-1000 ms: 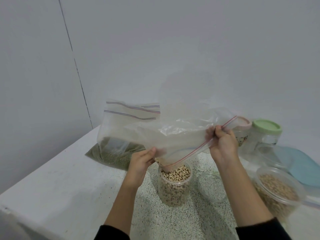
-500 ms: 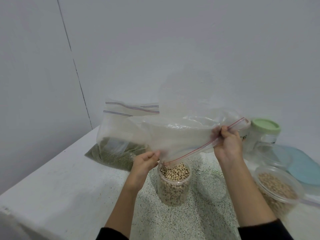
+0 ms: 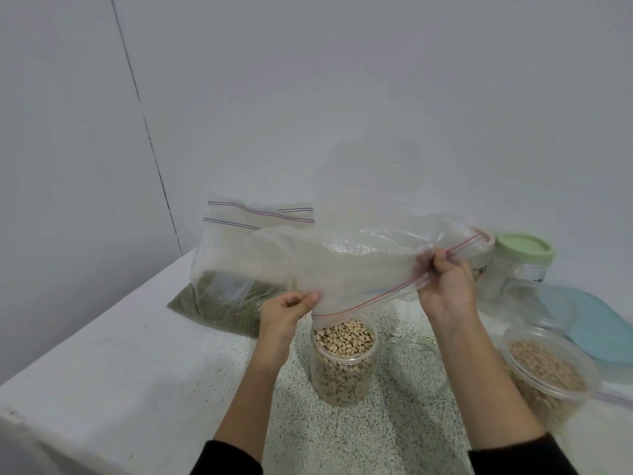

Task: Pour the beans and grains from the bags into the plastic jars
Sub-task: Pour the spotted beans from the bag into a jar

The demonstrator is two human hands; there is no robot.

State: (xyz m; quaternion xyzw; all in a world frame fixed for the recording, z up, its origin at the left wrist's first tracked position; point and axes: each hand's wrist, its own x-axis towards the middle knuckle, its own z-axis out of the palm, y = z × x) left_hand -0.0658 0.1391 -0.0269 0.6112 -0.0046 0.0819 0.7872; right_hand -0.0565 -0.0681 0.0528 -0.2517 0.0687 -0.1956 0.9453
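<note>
Item: clear red-zip plastic bag (image 3: 359, 269), apparently emptied, pinched by left hand (image 3: 286, 308) and right hand (image 3: 445, 286), 12 o'clock above full clear plastic bean jar (image 3: 343, 361); risk: stray beans spilling past brimming rim

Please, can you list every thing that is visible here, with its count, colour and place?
empty bag: 1, clear, red zip, held over bean jar
bean jar: 1, clear, full, centre
mung bag: 1, clear, green contents, back left
tub: 1, clear, tan beans, right
lid: 1, clear, beside bean jar
green-lid jar: 1, back right
blue lid: 1, far right
table: 1, white
left hand: pinches empty bag
right hand: grips its zip
</note>
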